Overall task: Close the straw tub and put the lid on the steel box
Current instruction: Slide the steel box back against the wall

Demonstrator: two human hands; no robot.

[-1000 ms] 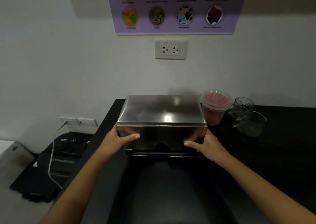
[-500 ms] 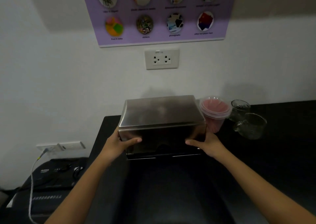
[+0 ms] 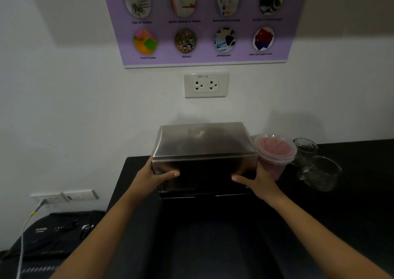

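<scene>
Head view: both hands clasp the steel lid (image 3: 204, 142) at its front corners, left hand (image 3: 149, 177) and right hand (image 3: 259, 181) each with a thumb across the front face, lowering it over the steel box (image 3: 204, 191) at the back edge of the black counter (image 3: 351, 225). The closed straw tub (image 3: 275, 153) stands just beside the lid's right side. A skewed lid could jam on the box or nudge the tub toward the 2 glass cups (image 3: 317, 168).

A brushed steel lid (image 3: 203, 142) is seated over the steel box (image 3: 204, 190) on the black counter, against the wall. Just beside it, to the right, the clear straw tub (image 3: 275, 157) of pink straws stands upright, its lid on.
</scene>
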